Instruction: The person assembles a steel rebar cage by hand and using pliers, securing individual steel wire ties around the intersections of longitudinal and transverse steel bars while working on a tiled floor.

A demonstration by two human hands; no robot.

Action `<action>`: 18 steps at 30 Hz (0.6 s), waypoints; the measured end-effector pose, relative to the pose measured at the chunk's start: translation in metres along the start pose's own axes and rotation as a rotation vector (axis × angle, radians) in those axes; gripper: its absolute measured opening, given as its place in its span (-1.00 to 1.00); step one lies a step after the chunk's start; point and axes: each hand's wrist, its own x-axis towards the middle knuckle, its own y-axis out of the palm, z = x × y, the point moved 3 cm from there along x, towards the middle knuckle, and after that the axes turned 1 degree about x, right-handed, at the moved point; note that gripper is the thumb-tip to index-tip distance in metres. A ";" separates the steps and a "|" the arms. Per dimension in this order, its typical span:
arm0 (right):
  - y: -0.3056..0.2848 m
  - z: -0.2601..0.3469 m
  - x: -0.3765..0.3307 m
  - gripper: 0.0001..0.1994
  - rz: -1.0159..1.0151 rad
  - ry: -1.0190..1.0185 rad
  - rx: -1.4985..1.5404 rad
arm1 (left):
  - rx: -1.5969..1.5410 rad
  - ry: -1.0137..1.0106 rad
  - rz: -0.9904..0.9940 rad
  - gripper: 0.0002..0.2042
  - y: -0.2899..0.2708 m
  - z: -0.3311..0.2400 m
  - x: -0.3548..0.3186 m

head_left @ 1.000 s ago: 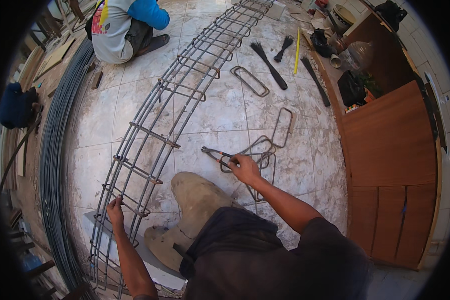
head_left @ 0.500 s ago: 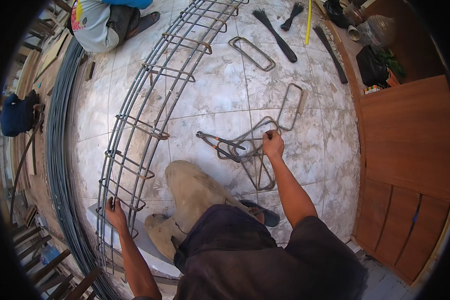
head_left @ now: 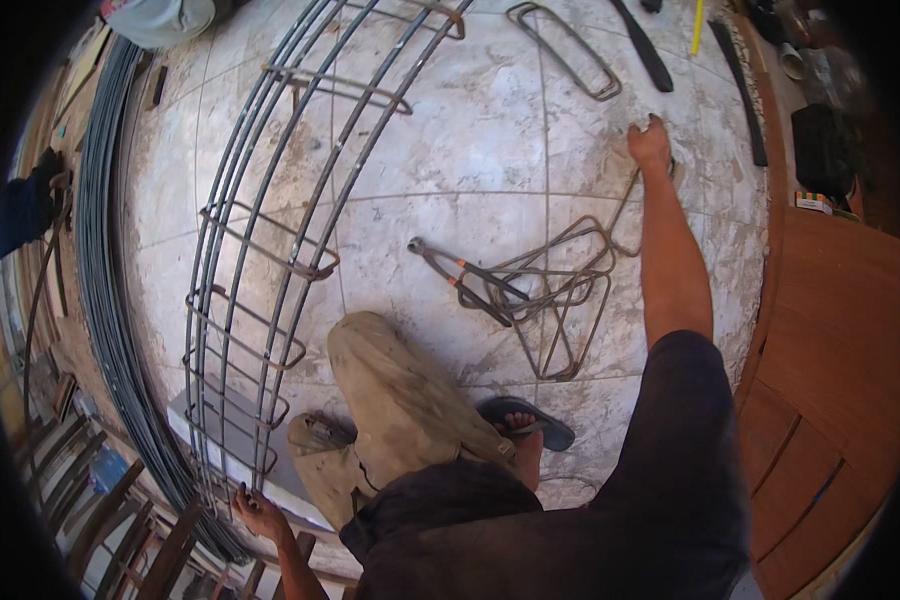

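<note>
A long rebar cage, made of long bars with bent stirrups around them, runs from the far middle to the near left. Beside its near end is my left hand, fingers apart near a bar; whether they touch it I cannot tell. My right hand is stretched out to the right, over the far end of a rectangular stirrup that it partly hides. Its thumb and forefinger look apart, with nothing visible between them. Several loose stirrups overlap in front of me, with pincers with orange-marked dark handles lying against them.
Another stirrup lies farther off, near bundles of dark tie wire. Long steel bars lie along the left. A person's dark sleeve shows at the far left. A brown wooden panel is on the right.
My right hand has left the overlapping stirrups and reached farther out and right. My left hand has slid nearer, toward the cage's near end. The view has shifted.
</note>
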 end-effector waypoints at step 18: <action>0.024 0.010 0.182 -0.58 0.288 -0.391 -0.656 | 0.378 -0.298 0.420 -0.76 -0.094 0.077 -0.097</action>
